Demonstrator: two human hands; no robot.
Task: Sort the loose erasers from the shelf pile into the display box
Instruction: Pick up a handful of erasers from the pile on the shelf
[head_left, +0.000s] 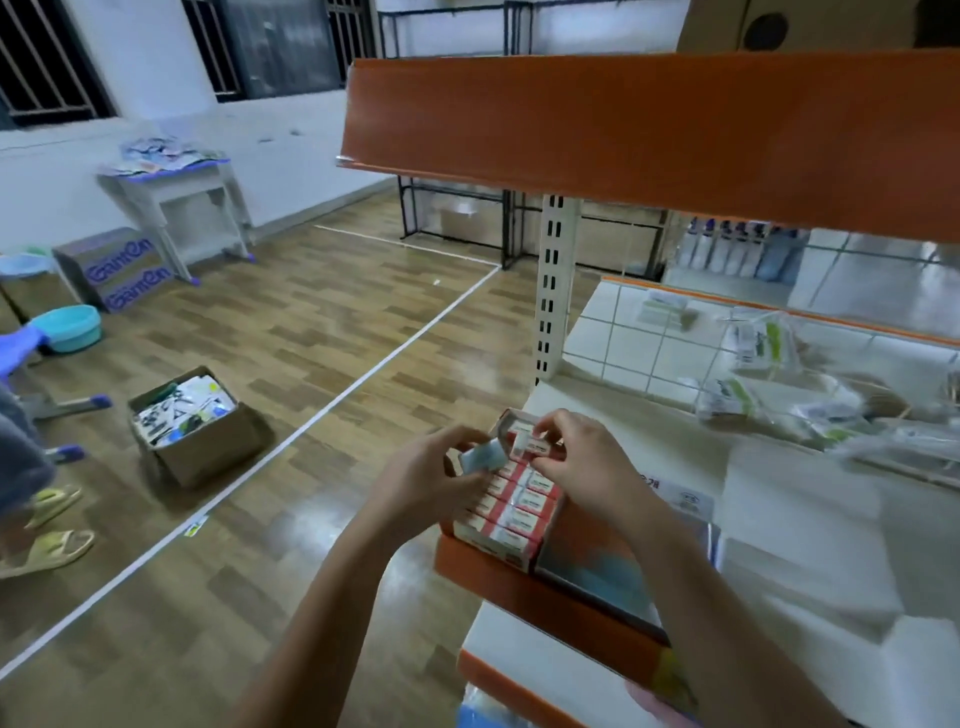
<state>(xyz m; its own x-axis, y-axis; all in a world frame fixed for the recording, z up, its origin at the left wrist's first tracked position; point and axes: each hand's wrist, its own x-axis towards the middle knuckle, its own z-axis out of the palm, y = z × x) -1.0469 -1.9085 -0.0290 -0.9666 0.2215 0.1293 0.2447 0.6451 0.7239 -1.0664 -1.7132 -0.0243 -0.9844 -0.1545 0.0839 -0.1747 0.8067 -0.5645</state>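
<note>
right hand (582, 457), left hand (436, 473), eraser (480, 458), display box (511, 512)

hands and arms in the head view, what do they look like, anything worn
Two bare forearms rise from the bottom edge to the left hand and right hand. No sleeves, gloves, watch, rings or bracelets show on either. Fingernails look short and unpainted, though the picture is slightly blurred there.
</note>
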